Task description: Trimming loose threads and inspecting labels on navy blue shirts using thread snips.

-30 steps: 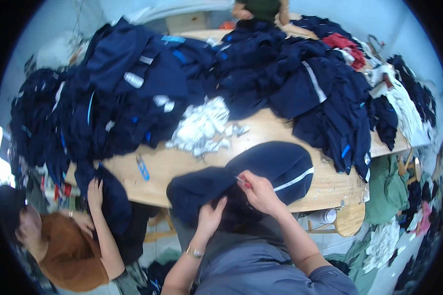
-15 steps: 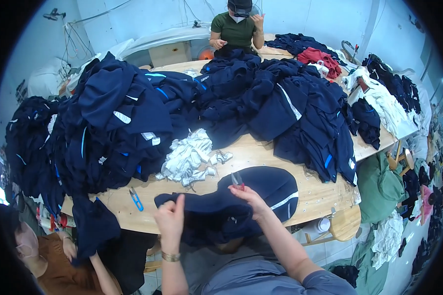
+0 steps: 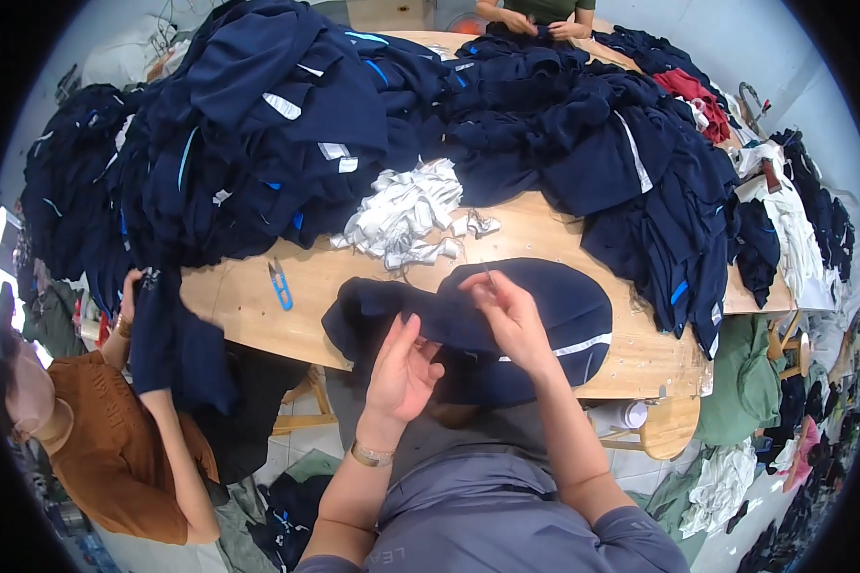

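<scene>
A navy garment point(image 3: 554, 301) with a white stripe lies at the table's near edge, partly hanging over it. My left hand point(image 3: 403, 372) is at its front edge, palm turned inward, fingers stretched up against the cloth and thumb apart. Above the garment's middle, my right hand point(image 3: 508, 320) is closed around small thread snips point(image 3: 490, 278); just a bit of their metal shows, and the rest is hidden in the fingers. Blue-handled thread snips point(image 3: 280, 286) rest on the wood to the left. Beyond the garment sits a heap of white fabric tags point(image 3: 406, 210).
Large piles of navy garments point(image 3: 258, 143) cover the far side of the table point(image 3: 535, 229). A co-worker in brown point(image 3: 115, 449) handles navy cloth at the left. Across the table another person's hands point(image 3: 545, 27) work. A wooden stool point(image 3: 672, 430) stands at the right.
My view has tipped downward. My left hand has unfolded from a thumb-up fist and moved toward the garment's middle. The right hand, still with the snips, has turned over, knuckles up.
</scene>
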The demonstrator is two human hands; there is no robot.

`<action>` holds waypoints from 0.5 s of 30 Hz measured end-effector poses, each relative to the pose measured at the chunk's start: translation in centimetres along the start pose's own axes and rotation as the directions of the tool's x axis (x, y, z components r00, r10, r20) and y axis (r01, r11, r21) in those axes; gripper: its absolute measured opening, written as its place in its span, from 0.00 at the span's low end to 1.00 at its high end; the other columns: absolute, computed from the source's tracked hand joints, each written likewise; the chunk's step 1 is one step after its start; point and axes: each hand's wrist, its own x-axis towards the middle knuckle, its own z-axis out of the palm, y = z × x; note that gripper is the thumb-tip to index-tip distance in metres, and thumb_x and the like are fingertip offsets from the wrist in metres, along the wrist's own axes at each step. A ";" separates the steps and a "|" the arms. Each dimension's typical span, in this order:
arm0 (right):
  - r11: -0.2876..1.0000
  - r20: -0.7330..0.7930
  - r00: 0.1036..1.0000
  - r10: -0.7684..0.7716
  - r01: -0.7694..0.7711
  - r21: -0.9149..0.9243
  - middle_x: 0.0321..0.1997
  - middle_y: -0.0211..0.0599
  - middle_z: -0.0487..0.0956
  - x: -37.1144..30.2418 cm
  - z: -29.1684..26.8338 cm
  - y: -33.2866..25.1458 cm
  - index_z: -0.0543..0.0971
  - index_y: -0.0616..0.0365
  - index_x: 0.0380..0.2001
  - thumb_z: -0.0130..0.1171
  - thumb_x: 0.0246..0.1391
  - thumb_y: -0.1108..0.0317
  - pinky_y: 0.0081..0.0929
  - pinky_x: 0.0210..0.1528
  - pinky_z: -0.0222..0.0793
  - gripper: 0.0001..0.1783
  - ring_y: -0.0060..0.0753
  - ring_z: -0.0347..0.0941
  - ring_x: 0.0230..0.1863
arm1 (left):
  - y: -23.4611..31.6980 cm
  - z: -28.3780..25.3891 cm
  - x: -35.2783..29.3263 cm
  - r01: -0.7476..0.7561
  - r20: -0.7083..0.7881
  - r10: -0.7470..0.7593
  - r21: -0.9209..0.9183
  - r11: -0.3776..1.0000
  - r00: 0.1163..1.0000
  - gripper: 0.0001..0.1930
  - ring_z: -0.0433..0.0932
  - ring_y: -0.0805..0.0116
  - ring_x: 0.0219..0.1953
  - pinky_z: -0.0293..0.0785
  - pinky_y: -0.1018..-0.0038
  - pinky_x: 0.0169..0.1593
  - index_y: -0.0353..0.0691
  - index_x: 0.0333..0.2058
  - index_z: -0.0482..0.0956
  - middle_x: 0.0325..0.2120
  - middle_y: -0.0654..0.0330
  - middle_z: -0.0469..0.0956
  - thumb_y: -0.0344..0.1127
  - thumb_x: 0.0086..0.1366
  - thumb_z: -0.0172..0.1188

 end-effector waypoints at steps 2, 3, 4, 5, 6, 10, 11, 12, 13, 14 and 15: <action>0.993 -0.316 0.945 -0.087 0.058 -0.099 0.20 0.30 0.69 -0.2 0.7 1.9 0.73 0.62 0.33 0.48 0.58 0.70 0.18 0.25 0.59 0.07 0.15 0.61 0.22 | -0.3 0.2 0.3 -0.019 -0.030 0.018 -0.061 0.998 0.999 0.08 0.74 0.70 0.43 0.77 0.68 0.45 0.46 0.42 0.71 0.38 0.65 0.75 0.37 0.68 0.46; 0.987 -0.441 0.887 -0.134 0.081 -0.137 0.18 0.28 0.67 -0.4 0.6 2.5 0.73 0.62 0.33 0.48 0.58 0.70 0.18 0.23 0.57 0.07 0.15 0.58 0.21 | -0.4 0.8 0.4 -0.015 -0.027 0.013 -0.060 0.998 1.000 0.08 0.74 0.70 0.43 0.77 0.68 0.45 0.46 0.42 0.71 0.38 0.65 0.75 0.37 0.68 0.46; 0.994 -0.476 0.872 -0.113 0.104 -0.045 0.18 0.25 0.67 -0.9 0.6 2.2 0.73 0.62 0.33 0.48 0.59 0.71 0.16 0.21 0.53 0.06 0.13 0.55 0.20 | -0.5 1.5 0.3 -0.092 -0.065 0.088 -0.053 0.994 0.994 0.08 0.75 0.69 0.43 0.75 0.66 0.48 0.45 0.42 0.71 0.38 0.64 0.76 0.37 0.68 0.46; 0.988 -0.473 0.877 -0.084 0.134 0.073 0.18 0.21 0.66 -1.4 0.5 2.0 0.74 0.62 0.31 0.48 0.59 0.71 0.14 0.20 0.50 0.07 0.09 0.54 0.19 | -0.7 1.9 0.3 -0.167 -0.100 0.162 -0.042 0.985 0.982 0.09 0.75 0.67 0.43 0.73 0.64 0.51 0.43 0.42 0.71 0.38 0.62 0.76 0.37 0.68 0.46; 0.986 -0.427 0.902 -0.065 0.125 0.113 0.18 0.19 0.66 -2.0 0.7 1.6 0.75 0.62 0.31 0.50 0.58 0.71 0.12 0.19 0.49 0.07 0.08 0.53 0.20 | -1.0 2.0 0.5 -0.166 -0.100 0.161 -0.042 0.985 0.982 0.09 0.75 0.67 0.43 0.73 0.64 0.51 0.43 0.42 0.71 0.38 0.62 0.76 0.37 0.68 0.46; 0.982 -0.311 0.951 -0.001 0.060 0.180 0.18 0.14 0.63 -3.6 2.6 0.2 0.78 0.63 0.36 0.59 0.51 0.73 0.10 0.21 0.44 0.09 0.05 0.51 0.19 | -2.7 1.4 0.8 -0.182 -0.058 0.176 -0.123 0.976 0.983 0.09 0.75 0.66 0.43 0.70 0.66 0.53 0.40 0.40 0.72 0.37 0.59 0.77 0.37 0.67 0.48; 0.989 -0.304 0.952 -0.022 0.065 0.132 0.17 0.13 0.60 -3.6 3.0 0.1 0.78 0.64 0.38 0.60 0.49 0.73 0.10 0.20 0.43 0.11 0.05 0.49 0.19 | -3.0 1.2 0.9 -0.200 -0.014 0.200 -0.150 0.968 0.980 0.09 0.75 0.66 0.43 0.70 0.68 0.52 0.40 0.39 0.73 0.37 0.58 0.78 0.37 0.67 0.48; 0.995 -0.320 0.946 -0.043 0.071 0.074 0.16 0.13 0.55 -3.4 3.4 0.1 0.77 0.64 0.39 0.62 0.47 0.73 0.10 0.19 0.41 0.14 0.06 0.46 0.18 | -3.4 1.2 1.1 -0.184 -0.031 0.181 -0.123 0.975 0.983 0.08 0.75 0.67 0.41 0.70 0.70 0.50 0.40 0.34 0.74 0.33 0.59 0.78 0.37 0.66 0.49; 0.995 -0.321 0.946 -0.043 0.071 0.075 0.16 0.13 0.55 -3.3 3.4 0.3 0.77 0.64 0.39 0.62 0.47 0.73 0.10 0.19 0.41 0.14 0.06 0.46 0.18 | -3.7 1.4 1.3 -0.183 -0.030 0.181 -0.121 0.976 0.983 0.08 0.75 0.67 0.41 0.70 0.70 0.50 0.40 0.34 0.74 0.33 0.59 0.78 0.37 0.66 0.49; 0.992 -0.334 0.942 -0.022 0.063 0.113 0.15 0.13 0.56 -3.1 3.5 0.6 0.77 0.64 0.40 0.62 0.47 0.74 0.10 0.19 0.42 0.14 0.06 0.47 0.17 | -4.0 1.3 1.6 -0.156 -0.110 0.139 -0.163 0.974 0.984 0.08 0.75 0.67 0.41 0.70 0.69 0.51 0.41 0.32 0.74 0.32 0.59 0.78 0.37 0.66 0.50; 0.987 -0.346 0.938 0.000 0.055 0.151 0.15 0.13 0.56 -2.8 3.5 1.1 0.76 0.64 0.40 0.61 0.47 0.74 0.10 0.19 0.42 0.15 0.06 0.47 0.17 | -4.2 1.0 1.8 -0.132 -0.189 0.093 -0.207 0.969 0.978 0.08 0.76 0.67 0.41 0.70 0.68 0.52 0.41 0.29 0.74 0.30 0.59 0.78 0.37 0.65 0.51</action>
